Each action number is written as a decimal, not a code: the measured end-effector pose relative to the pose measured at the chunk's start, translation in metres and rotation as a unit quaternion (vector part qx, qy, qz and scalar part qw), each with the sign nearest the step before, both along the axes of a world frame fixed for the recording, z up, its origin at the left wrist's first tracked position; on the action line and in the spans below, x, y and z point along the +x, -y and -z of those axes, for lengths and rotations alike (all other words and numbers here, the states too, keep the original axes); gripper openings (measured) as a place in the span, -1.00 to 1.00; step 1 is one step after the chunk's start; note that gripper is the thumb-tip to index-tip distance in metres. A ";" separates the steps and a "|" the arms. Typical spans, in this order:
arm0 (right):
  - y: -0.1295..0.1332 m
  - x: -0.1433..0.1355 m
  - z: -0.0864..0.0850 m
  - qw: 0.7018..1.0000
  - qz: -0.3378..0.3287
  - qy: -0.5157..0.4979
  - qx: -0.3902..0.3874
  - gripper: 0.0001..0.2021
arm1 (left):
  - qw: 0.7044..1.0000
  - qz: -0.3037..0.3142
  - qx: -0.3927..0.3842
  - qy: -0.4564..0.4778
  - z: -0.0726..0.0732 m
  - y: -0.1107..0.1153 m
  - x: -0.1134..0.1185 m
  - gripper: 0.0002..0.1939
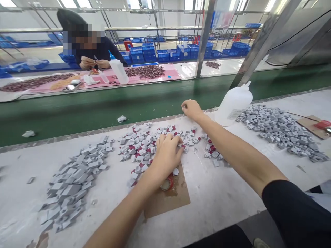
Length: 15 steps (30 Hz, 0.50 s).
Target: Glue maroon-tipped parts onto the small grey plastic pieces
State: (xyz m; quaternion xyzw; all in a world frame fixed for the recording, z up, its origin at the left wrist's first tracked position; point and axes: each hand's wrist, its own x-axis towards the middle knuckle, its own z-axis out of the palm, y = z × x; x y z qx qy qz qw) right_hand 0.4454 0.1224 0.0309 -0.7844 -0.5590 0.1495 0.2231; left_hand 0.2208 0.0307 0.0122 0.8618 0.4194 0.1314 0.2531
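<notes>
My left hand rests over a pile of small grey block-shaped pieces with dark red parts. Its fingers bend down onto the pieces with the thumb held apart; the fingertips are partly hidden. At the table's far edge, my right hand is closed in a pinch, and whatever sits between its fingertips is too small to name. Below my left wrist, a round red-rimmed piece lies on a brown cardboard sheet. More grey and red pieces lie under my right forearm.
Plain grey pieces form a heap at left and another at right. A white plastic bottle stands tilted beside my right forearm. Beyond the table runs a green belt. Across it, a person works with both hands.
</notes>
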 end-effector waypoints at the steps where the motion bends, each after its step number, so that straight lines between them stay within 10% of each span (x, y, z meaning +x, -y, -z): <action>1: 0.008 -0.005 -0.004 1.000 -0.005 -0.010 0.003 -0.60 | 1.000 0.001 -0.001 0.003 -0.002 0.002 -0.004 -0.85; 7: 0.125 -0.033 -0.023 0.993 -0.075 -0.095 0.004 -0.77 | 0.999 -0.020 0.015 0.036 -0.017 0.036 -0.070 -0.85; 15: 0.274 -0.037 0.041 0.981 -0.114 -0.106 0.118 -0.66 | 0.907 -0.331 0.235 -0.111 0.017 0.082 -0.215 -0.64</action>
